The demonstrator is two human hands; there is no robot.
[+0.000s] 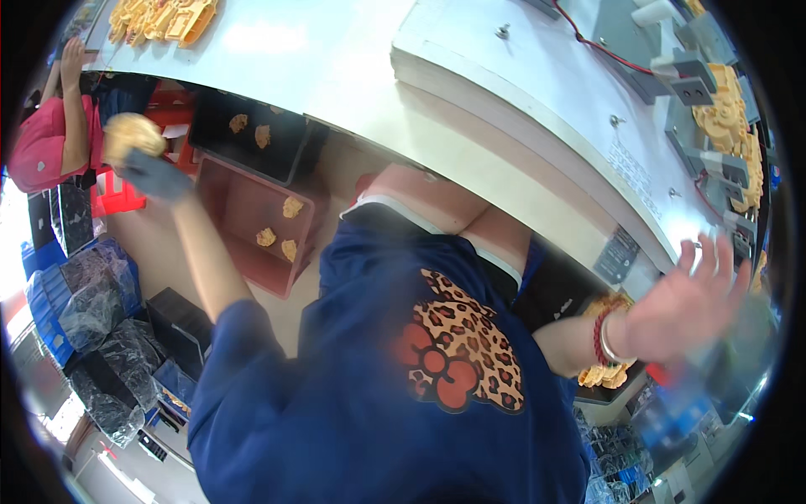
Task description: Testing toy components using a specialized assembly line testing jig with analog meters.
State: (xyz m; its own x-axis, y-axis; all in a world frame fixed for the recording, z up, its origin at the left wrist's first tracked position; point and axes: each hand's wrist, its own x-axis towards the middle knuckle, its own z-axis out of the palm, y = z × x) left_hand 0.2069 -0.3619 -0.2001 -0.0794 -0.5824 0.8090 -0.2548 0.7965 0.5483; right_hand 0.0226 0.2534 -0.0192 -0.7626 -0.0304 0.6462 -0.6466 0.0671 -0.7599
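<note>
Out to the left, my left hand [159, 175] in a dark grey glove is closed on a yellow moulded plastic part [132, 134]. The part is smeared by motion, so its exact shape cannot be read. My bare right hand [678, 311] is raised at the far right with its fingers spread and nothing in it. It is nearest to a grey and white fixture [537, 92], along whose right side more yellow plastic parts [720, 109] are seated in grey clamps.
Under the white table [294, 59] stand a pink crate [220, 197] and a black crate [201, 126], each with a few yellow parts. More yellow parts [164, 18] lie on the table's far left. A co-worker's red sleeve [42, 147] shows at left, above plastic-wrapped blue crates [50, 311].
</note>
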